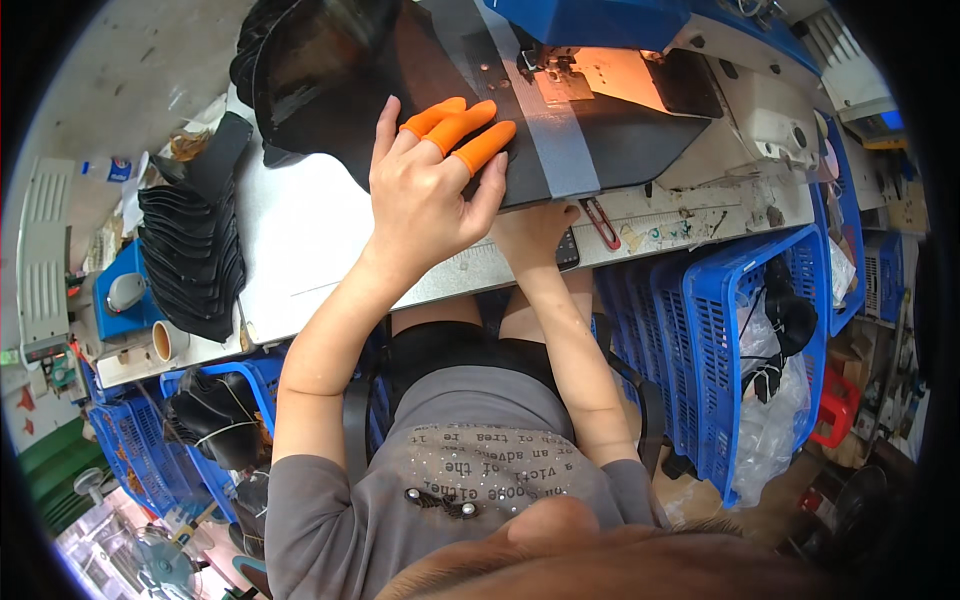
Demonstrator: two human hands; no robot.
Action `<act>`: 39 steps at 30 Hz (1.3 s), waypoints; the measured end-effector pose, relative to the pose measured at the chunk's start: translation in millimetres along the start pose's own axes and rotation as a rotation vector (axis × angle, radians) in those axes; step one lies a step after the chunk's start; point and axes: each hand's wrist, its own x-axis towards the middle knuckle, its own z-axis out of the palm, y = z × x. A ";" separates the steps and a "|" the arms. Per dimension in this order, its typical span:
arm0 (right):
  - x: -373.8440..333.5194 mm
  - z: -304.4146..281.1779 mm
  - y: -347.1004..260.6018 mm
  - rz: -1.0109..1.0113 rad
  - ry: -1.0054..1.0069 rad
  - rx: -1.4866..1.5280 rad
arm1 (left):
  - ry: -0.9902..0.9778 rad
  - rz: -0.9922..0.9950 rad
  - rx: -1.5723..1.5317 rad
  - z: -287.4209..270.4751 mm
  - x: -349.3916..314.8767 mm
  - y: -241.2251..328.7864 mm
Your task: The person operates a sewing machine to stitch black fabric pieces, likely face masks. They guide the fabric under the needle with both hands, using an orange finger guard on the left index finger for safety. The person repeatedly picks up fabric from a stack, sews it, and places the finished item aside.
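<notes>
My left hand lies on a black sheet of material, fingers stretched out and apart. Orange finger cots cover three of its fingertips. My right hand is at the sheet's near edge, with most of its fingers hidden beneath it, so I cannot tell whether they grip. A grey strip crosses the sheet. Just beyond, the sewing machine's presser foot stands in warm lamplight. Beside my right hand are a small dark device, partly covered, and a red-handled tool.
A fanned stack of black pieces rests at the left of the white table, near a cardboard tube. The blue machine head overhangs the back. Blue crates with plastic bags stand at the right, others at the lower left.
</notes>
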 end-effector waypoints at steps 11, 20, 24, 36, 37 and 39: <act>-7.9 1.0 4.3 -0.050 0.127 -0.031 | -0.226 -0.056 -0.213 -23.5 5.6 2.7; -27.0 -145.4 -21.5 -0.537 0.384 0.424 | -0.622 0.067 -0.415 -50.8 36.1 -15.9; 7.8 -156.7 -22.3 -0.482 0.326 0.252 | -0.579 0.159 -0.331 -47.1 36.1 -11.1; 66.3 -153.3 -22.7 -0.340 0.101 0.226 | -0.496 0.262 -0.121 -18.5 53.9 -29.1; 70.5 -153.1 -22.9 -0.327 0.096 0.233 | -0.505 0.282 -0.136 -17.3 59.3 -32.0; 78.1 -152.6 -23.3 -0.303 0.086 0.247 | -0.521 0.320 -0.165 -16.2 70.9 -36.5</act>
